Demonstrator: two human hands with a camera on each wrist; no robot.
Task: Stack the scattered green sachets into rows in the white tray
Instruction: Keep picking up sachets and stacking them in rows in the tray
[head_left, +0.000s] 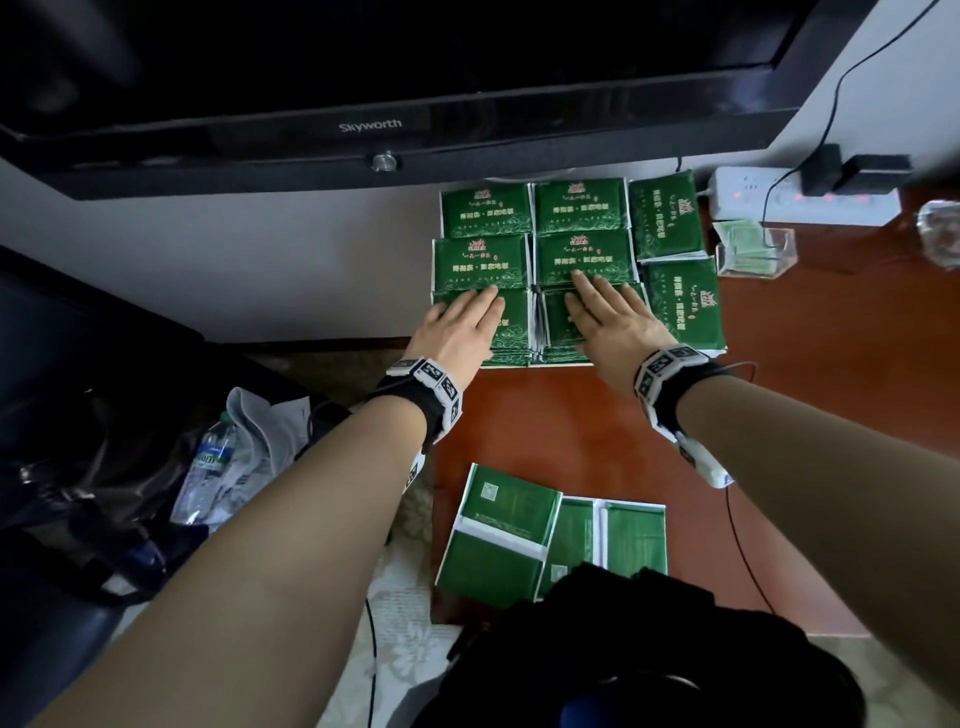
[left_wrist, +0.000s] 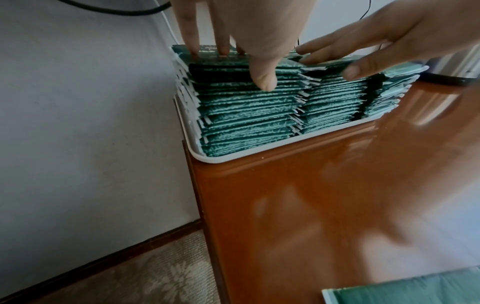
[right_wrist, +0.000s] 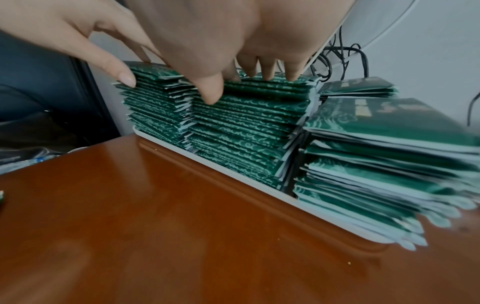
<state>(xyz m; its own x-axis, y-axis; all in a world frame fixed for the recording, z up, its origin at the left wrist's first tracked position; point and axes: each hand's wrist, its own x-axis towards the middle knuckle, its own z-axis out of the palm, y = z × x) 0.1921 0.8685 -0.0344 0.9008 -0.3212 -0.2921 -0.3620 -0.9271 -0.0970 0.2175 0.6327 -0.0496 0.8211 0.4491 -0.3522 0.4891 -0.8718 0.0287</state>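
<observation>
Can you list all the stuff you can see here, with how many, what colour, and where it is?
Green foil sachets: many, green, stacked in piles in the tray.
White plastic tray: one, white, far end of the table by the wall.
Loose green sachets: a few, green, near edge of the table.
Glossy brown wooden table: one, reddish brown.
Black flat television: one, black, on the wall above the tray.
White power strip: one, white, right of the tray.
Clear plastic water bottle: one, clear, on the floor at left.
Left hand: flat on the near left pile.
Right hand: flat on the near middle pile.
</observation>
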